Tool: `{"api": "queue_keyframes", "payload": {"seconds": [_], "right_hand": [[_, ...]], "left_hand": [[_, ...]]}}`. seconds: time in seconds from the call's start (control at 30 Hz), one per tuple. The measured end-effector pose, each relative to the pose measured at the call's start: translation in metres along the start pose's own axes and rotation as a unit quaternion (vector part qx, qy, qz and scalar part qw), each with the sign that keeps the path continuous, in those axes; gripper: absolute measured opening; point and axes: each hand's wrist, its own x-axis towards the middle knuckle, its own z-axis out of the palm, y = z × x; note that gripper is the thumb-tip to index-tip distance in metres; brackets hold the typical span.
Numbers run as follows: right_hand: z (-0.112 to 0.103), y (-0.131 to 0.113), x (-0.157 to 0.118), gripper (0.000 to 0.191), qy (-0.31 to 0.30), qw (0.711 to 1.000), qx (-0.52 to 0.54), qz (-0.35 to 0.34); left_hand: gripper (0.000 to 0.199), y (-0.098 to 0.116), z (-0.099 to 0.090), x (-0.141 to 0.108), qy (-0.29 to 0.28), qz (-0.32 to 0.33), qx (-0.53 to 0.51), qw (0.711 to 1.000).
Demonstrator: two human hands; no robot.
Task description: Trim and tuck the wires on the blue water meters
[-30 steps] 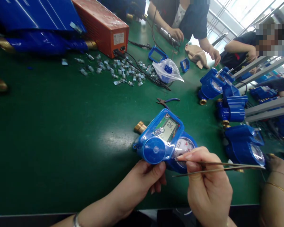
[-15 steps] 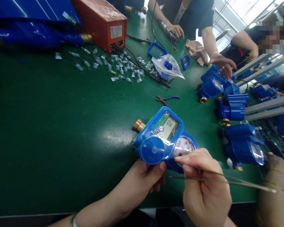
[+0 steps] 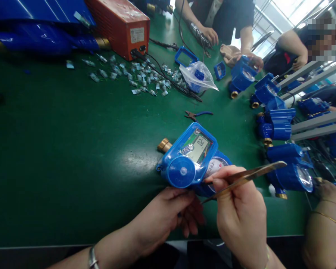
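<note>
A blue water meter (image 3: 182, 172) stands on the green table, its small display reading and round dial facing up, with a brass fitting (image 3: 164, 145) at its far left. My left hand (image 3: 170, 209) is at the meter's near lower edge, fingers loosely apart and partly under the thumb; whether it touches the meter is hard to tell. Metal tweezers (image 3: 254, 172) lie in my right hand (image 3: 242, 213), pinched between thumb and fingers, their other end jutting out to the right. The right fingertips are against the meter beside the dial, covering part of it.
Cutting pliers (image 3: 197, 115) lie just beyond the meter. Farther back are many small glassy parts (image 3: 142, 78), a plastic bag (image 3: 203, 76) and an orange box (image 3: 123, 30) with cables. More blue meters (image 3: 285, 160) line the right side. A co-worker's hand (image 3: 253, 59) touches one meter; another person's arm (image 3: 324, 220) is at right.
My left fingers have loosened and spread below the meter. The tweezers have turned, their outer end swinging upward. The co-worker's hand moved left onto another meter, which now stands farther left.
</note>
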Motion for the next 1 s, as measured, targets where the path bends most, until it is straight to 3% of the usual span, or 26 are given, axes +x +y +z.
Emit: {"api": "queue_keyframes", "payload": {"seconds": [0.3, 0.53, 0.67, 0.77, 0.9, 1.0], "right_hand": [[-0.002, 0.003, 0.0, 0.011, 0.008, 0.999, 0.021, 0.037], [-0.003, 0.003, -0.001, 0.012, 0.016, 0.998, 0.037, 0.053], [-0.002, 0.002, -0.005, 0.011, 0.035, 0.991, 0.104, 0.08], [-0.007, 0.009, -0.002, 0.009, 0.087, 0.959, 0.256, 0.085], [-0.015, 0.041, 0.019, 0.003, 0.167, 0.894, 0.412, 0.062], [-0.01, 0.065, 0.035, 0.006, 0.128, 0.844, 0.51, 0.109]], "left_hand": [[0.033, 0.003, 0.002, 0.0, 0.017, -0.016, -0.053, 0.998], [0.033, 0.009, 0.001, 0.001, 0.028, -0.064, -0.087, 0.994], [0.029, 0.008, 0.003, -0.001, 0.028, -0.061, -0.076, 0.995], [0.021, 0.004, 0.004, -0.003, 0.046, -0.017, -0.04, 0.998], [0.02, 0.002, 0.002, -0.011, 0.095, 0.035, 0.054, 0.993], [0.033, 0.002, 0.004, -0.018, 0.138, 0.087, 0.119, 0.98]]}}
